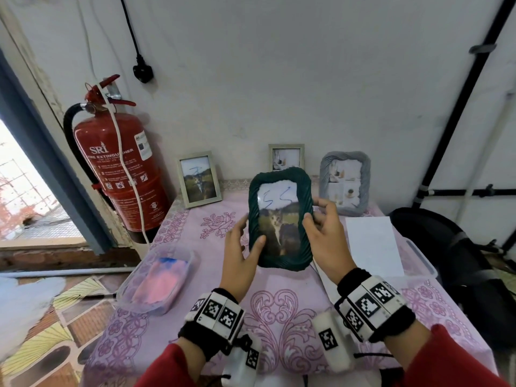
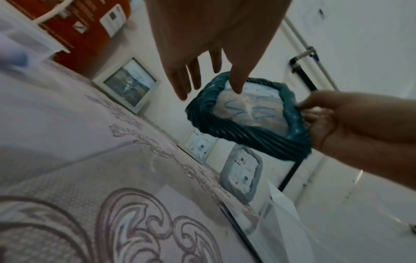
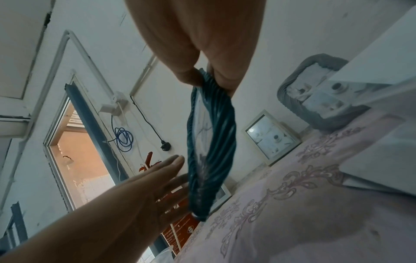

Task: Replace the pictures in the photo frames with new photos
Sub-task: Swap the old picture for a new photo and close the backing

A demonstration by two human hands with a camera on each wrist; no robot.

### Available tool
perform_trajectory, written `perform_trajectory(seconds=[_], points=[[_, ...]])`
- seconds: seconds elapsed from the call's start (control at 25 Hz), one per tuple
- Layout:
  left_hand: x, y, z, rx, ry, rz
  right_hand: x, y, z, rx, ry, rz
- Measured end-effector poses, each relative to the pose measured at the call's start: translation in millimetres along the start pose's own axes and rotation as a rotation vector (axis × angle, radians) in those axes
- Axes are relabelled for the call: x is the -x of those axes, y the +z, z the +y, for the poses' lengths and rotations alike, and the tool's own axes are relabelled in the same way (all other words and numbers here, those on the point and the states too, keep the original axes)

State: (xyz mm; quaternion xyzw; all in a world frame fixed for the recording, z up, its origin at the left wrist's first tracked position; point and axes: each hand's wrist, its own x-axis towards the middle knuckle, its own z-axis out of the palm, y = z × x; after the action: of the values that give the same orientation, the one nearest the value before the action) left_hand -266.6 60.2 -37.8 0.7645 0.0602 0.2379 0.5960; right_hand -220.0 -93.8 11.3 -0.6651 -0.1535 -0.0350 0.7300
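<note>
White walls stand behind a table [image 1: 279, 303] with a pink flowery cloth on it. Left of the table is a big red fire extinguisher [image 1: 122, 169]. On the table's left side sits a clear plastic box [image 1: 156, 277] with something pink and blue inside. On the right lies a white sheet of paper [image 1: 372, 244]. At the back, by the wall, three photo frames stand up: a pale frame [image 1: 198, 178] with a field picture on the left, a small pale frame [image 1: 286, 157] in the middle, and a grey ropey frame [image 1: 344, 181] on the right.

The dark green frame [image 1: 280, 219] is held upright above the middle of the table. It shows a cat photo with blue scribbles on top. The right hand [image 1: 324, 233] pinches the frame's right edge between thumb and fingers. The left hand [image 1: 241, 247] is flat, fingers straight, and its thumb touches the frame's left side.
</note>
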Motion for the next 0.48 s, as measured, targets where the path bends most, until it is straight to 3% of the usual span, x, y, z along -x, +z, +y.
perform_trajectory(seconds=[0.24,0.48], points=[[0,-10,-6,0.55,-0.189,-0.095,2,-1,15,-0.099,0.127,0.051],[4,-15,-13,0.624,-0.219,-0.035,8,-4,36,-0.127,0.235,-0.006]])
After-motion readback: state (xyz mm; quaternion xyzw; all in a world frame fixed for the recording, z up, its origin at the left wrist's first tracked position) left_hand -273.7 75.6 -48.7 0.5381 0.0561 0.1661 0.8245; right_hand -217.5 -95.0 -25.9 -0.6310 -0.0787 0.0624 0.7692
